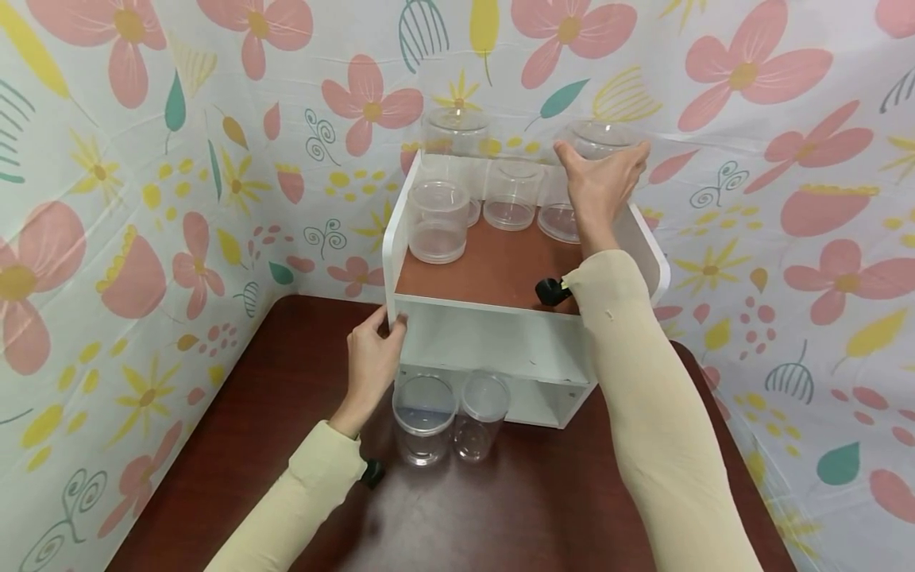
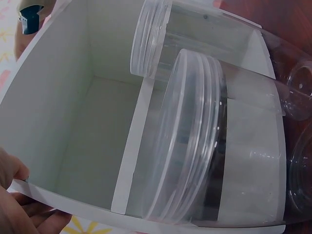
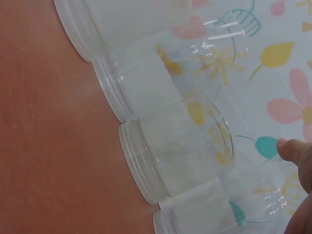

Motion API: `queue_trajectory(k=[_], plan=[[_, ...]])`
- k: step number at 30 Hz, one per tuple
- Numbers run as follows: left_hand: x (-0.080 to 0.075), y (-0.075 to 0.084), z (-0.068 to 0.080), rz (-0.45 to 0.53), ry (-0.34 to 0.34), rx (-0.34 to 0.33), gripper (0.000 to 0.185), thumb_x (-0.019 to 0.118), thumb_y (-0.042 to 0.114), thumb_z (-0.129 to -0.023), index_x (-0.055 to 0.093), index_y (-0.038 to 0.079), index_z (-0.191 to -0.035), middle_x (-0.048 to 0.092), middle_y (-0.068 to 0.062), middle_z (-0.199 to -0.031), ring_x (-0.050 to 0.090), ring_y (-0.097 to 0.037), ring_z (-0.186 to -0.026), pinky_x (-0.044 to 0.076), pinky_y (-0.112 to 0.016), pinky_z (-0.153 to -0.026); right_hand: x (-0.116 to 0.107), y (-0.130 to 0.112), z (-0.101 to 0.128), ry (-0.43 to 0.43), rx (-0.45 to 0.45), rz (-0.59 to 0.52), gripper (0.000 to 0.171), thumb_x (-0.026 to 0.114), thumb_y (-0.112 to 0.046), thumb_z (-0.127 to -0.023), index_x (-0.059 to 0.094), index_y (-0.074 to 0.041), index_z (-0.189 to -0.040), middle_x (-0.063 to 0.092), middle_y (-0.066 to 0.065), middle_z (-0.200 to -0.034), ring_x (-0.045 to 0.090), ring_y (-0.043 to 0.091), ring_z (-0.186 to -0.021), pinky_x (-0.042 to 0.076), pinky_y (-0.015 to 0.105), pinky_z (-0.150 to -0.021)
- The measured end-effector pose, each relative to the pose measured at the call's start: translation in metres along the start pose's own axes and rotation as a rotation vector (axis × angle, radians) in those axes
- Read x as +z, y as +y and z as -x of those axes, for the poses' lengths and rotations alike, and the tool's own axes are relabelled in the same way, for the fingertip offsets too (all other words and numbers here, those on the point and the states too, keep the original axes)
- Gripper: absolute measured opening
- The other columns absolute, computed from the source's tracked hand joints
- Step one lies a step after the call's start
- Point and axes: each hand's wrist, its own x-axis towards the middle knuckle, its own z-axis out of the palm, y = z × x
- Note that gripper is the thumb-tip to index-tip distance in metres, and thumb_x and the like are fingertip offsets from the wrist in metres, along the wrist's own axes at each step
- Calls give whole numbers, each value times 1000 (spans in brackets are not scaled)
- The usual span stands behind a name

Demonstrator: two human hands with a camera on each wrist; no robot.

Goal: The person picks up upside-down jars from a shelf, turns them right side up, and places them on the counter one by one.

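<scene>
A white shelf unit (image 1: 391, 246) with a brown top (image 1: 493, 270) stands on a dark table. Several clear plastic jars stand mouth-down on the top. My right hand (image 1: 604, 171) grips the tall clear jar (image 1: 596, 135) at the back right from above, thumb on its left. In the right wrist view a fingertip (image 3: 295, 151) shows beside the row of jars (image 3: 175, 156) on the brown top (image 3: 48, 146). My left hand (image 1: 379, 338) holds the shelf's front left edge, thumb on the front. In the left wrist view its fingers (image 2: 17, 204) lie at the white panel (image 2: 58, 107).
Two lidded clear jars (image 1: 424, 417) (image 1: 482, 413) stand on the table (image 1: 286, 477) in front of the shelf's lower opening; the left wrist view shows them close up (image 2: 190, 136). Flowered sheets wall in the table on three sides. A shorter jar (image 1: 438, 222) stands at the top's left.
</scene>
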Motion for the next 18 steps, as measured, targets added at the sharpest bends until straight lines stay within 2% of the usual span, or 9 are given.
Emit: queue_trajectory(k=[5,10,18], plan=[[0,0,0,-1,2,2,13,65,20,-101,73,11,-98,55,-3,-65,48,-17,-59,36,-33,-53,-2,0,2,-2,-6,-21,130,79,-64,-79,-2,-8,-165,8,5,-172,14,11,-155,14,19,-119],[0,0,1,10,6,9,12,65,19,-101,73,11,-98,55,-2,-65,48,-17,-59,36,-32,-53,-8,-4,8,15,-30,-46,127,79,-63,-78,4,-8,-165,12,4,-171,17,9,-154,16,17,-118],[0,0,0,12,9,10,13,65,20,-101,73,11,-98,57,-3,-65,49,-17,-59,37,-32,-53,-25,-8,25,14,-50,-91,125,80,-64,-75,9,-12,-164,20,-1,-169,29,14,-150,24,26,-119]])
